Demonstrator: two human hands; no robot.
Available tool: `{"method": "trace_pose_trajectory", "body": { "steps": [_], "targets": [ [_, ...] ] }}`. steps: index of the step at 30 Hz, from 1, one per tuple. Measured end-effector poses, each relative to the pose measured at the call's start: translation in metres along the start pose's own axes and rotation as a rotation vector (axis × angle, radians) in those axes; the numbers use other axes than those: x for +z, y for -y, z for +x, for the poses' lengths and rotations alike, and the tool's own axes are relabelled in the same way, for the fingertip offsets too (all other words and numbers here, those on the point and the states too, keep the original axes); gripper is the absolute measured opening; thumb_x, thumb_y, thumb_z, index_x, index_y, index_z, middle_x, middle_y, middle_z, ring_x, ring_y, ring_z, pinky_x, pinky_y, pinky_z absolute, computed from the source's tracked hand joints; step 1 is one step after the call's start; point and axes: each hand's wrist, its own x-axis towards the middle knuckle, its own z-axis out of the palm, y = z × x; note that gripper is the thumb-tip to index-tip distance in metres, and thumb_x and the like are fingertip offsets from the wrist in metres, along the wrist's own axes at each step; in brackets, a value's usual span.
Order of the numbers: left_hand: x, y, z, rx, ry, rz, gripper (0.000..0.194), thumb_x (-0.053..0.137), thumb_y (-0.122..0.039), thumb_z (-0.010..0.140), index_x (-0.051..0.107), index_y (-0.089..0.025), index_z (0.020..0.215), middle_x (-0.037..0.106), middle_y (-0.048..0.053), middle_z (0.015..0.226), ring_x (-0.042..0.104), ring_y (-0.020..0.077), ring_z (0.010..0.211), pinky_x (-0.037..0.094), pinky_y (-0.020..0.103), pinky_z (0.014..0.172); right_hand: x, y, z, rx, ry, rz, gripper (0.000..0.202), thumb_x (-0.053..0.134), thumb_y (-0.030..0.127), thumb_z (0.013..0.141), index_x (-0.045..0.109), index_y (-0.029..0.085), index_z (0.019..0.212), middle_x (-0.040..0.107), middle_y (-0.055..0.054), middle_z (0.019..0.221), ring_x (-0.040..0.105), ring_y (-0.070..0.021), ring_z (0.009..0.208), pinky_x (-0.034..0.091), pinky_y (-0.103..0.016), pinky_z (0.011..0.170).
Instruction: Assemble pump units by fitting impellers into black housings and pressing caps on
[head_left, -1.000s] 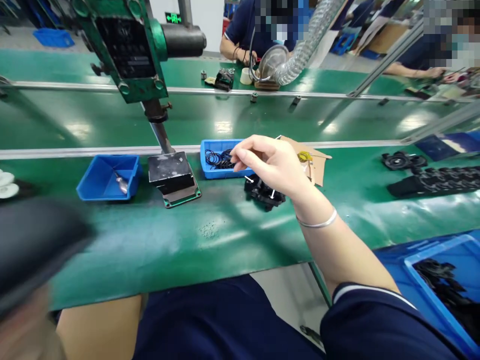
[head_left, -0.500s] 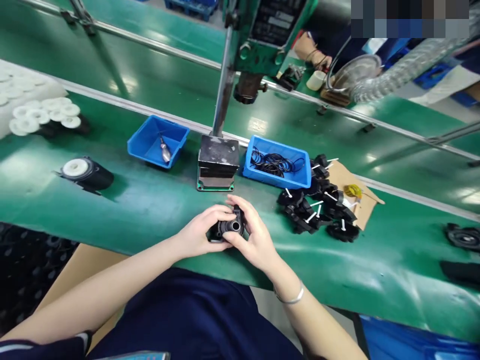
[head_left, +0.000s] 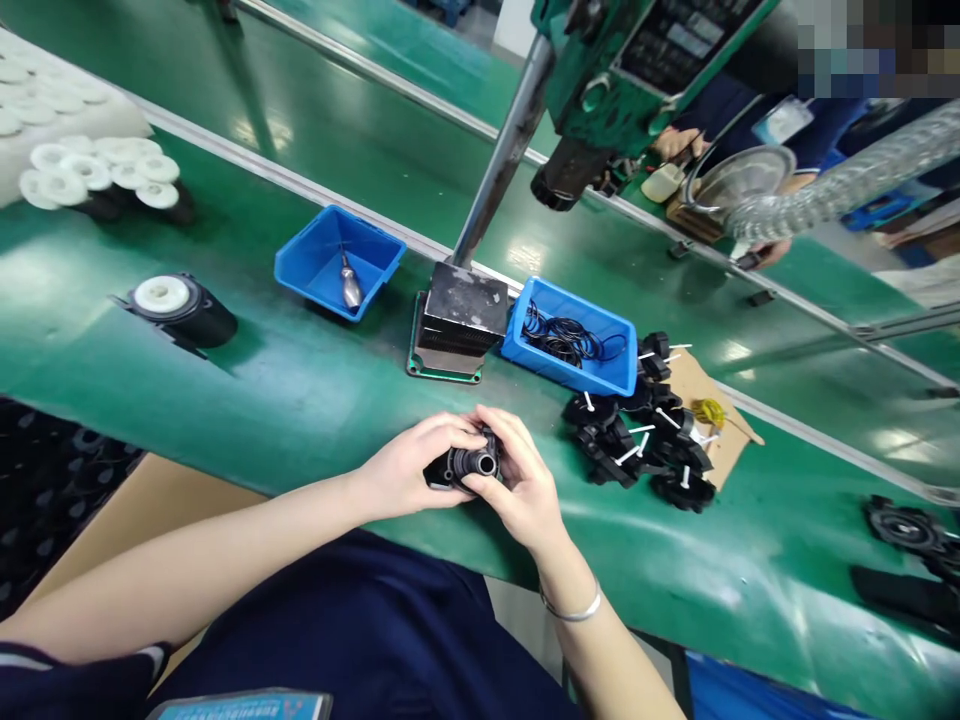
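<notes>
- Black part (head_left: 466, 472), one, ring-shaped opening showing: sitting between both hands near the bench's front edge, before the block; whether it is touching the bench cannot be told.
- Left hand (head_left: 418, 466): curling partly closed, gripping the black part from its side.
- Right hand (head_left: 526, 482): cupping the other side, fingers bending over, thumb pressing near the opening; wrist wearing a silver bangle (head_left: 579, 610).
- Black block (head_left: 469, 298), scuffed on top: standing just beyond the hands on a green-edged base.
- Metal post (head_left: 504, 155): rising behind the block, with a green machine head (head_left: 600, 95) hanging alongside.
- Blue bin (head_left: 551, 376): standing right of the block, holding thin black rings (head_left: 566, 343).
- Second blue bin (head_left: 309, 262): standing left, holding a screwdriver (head_left: 350, 287).
- Black pieces with white pins (head_left: 611, 455): lying heaped at right, beside cardboard (head_left: 684, 375) bearing a yellow coil (head_left: 708, 412).
- Black cylinder (head_left: 206, 318), white disc on its end: lying at left.
- White-topped pieces (head_left: 105, 172): clustering farther left.
- Green bench (head_left: 322, 425): supporting all these.
- Co-worker's hand (head_left: 679, 143): showing across the bench, action unclear.
</notes>
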Motion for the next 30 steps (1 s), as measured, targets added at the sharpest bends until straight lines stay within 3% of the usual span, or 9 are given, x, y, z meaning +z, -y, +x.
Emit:
{"method": "trace_pose_trajectory", "body": {
  "steps": [30],
  "targets": [
    [0.0017, 0.0024, -0.0023, 0.028, -0.036, 0.018, 0.051, 0.077, -0.021, 0.079, 0.053, -0.025, 0.123, 0.062, 0.012, 0.126, 0.061, 0.0271, 0.122, 0.055, 0.045, 0.102, 0.0045, -0.005, -0.0059, 0.017, -0.049, -0.093, 0.062, 0.067, 0.049, 0.088, 0.05, 0.03, 0.145, 0.052, -0.012, 0.137, 0.053, -0.0267, 0.13, 0.047, -0.044, 0.111]
  ]
}}
